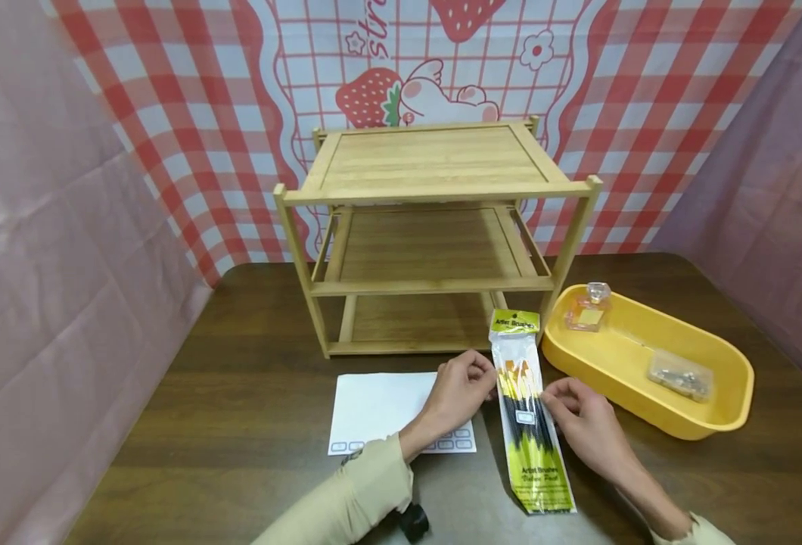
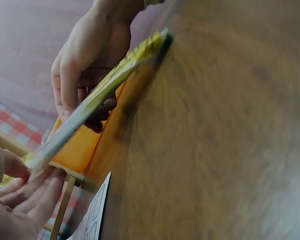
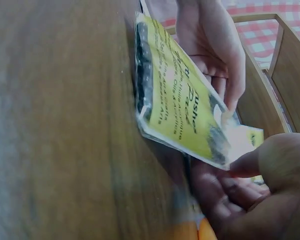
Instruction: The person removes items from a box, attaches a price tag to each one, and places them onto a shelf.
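Observation:
A clear pack of artist brushes [image 1: 526,435], with yellow-green printed ends, is held tilted above the table's front part. My left hand [image 1: 457,390] pinches its left edge between thumb and fingers. On the opposite edge, my right hand [image 1: 586,425] pinches it at about the same height. In the right wrist view the pack's printed lower end [image 3: 177,95] faces the camera, with my right thumb [image 3: 247,162] on its side. The left wrist view shows the pack [image 2: 97,95] nearly edge-on. Under my left wrist lies a white sheet [image 1: 380,405] with small printed boxes.
A three-tier wooden shelf [image 1: 435,284] stands behind the hands. To the right, a yellow tub [image 1: 619,359] contains a perfume bottle [image 1: 587,310] and a small clear box [image 1: 680,375] of metallic pieces. A small black object [image 1: 414,522] sits near my left sleeve.

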The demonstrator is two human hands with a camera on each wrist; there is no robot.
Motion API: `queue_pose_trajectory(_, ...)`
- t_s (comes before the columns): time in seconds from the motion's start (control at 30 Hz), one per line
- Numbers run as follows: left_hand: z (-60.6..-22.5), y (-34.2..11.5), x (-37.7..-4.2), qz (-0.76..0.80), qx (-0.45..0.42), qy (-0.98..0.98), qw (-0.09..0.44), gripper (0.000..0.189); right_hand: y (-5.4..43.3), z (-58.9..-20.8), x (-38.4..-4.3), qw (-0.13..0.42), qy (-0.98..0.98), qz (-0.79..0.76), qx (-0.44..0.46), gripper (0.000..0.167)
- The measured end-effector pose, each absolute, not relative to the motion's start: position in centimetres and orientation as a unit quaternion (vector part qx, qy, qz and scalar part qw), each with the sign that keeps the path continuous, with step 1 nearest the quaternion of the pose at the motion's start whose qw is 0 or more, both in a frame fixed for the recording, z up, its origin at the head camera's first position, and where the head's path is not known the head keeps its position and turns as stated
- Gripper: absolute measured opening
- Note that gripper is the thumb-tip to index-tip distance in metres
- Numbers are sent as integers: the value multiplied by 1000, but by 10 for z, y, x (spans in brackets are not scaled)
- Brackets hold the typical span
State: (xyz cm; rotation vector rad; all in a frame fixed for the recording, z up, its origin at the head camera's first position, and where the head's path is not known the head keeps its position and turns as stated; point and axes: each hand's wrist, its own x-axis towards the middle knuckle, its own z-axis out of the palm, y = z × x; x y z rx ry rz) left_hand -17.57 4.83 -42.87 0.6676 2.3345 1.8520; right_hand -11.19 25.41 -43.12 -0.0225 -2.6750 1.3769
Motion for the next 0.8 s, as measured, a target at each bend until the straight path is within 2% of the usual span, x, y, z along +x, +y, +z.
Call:
queue_pose_trajectory(0.13,-427,51,-173,677,193,703,102,9,252,-428,-111,59,-860,505,-38,13)
queue_pose_trajectory(0.23,-426,52,-171,698,171,683,126,15,251,-426,-109,67,-854,514,-46,13)
queue_pose_trajectory(0.47,-422,51,-169,700,179,682,110,21,251,-425,-104,79,-811,579,-13,19)
queue_pose_trajectory(0.73,-415,47,-170,718,195,660,104,20,255,-422,-98,-29,-778,624,62,41)
queue_pose_trajectory(0.8,-413,46,-171,716,202,660,104,21,256,-423,-96,-38,-780,618,92,45)
